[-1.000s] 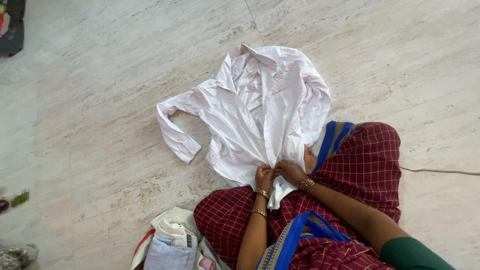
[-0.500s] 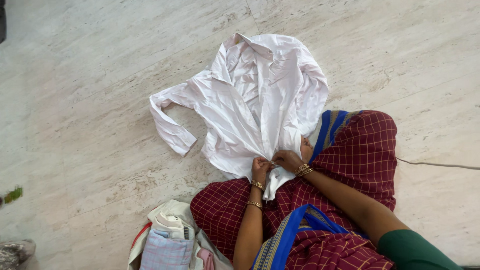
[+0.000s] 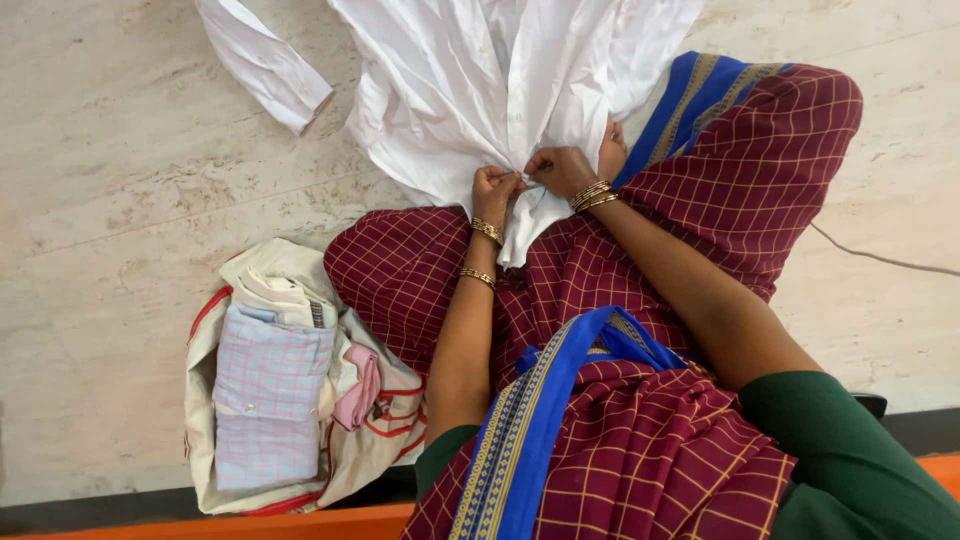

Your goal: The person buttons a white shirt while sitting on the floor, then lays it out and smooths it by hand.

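Left hand: the left hand (image 3: pixel 495 188) curled, fingertips pinched shut on the white shirt (image 3: pixel 500 90) near its lower front.
Right hand: the right hand (image 3: pixel 560 170) bent at the wrist, pinching the same spot.
Shirt: thin, creased cotton, spread on the marble floor (image 3: pixel 130 200).
Beside: folded clothes (image 3: pixel 270 390), checked and soft.

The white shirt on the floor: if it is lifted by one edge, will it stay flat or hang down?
The white shirt would probably hang limp: it already lies in soft creases and bunches where the left hand and right hand pinch it. It looks thin, so likely light. On the smooth stone floor it should slide easily.
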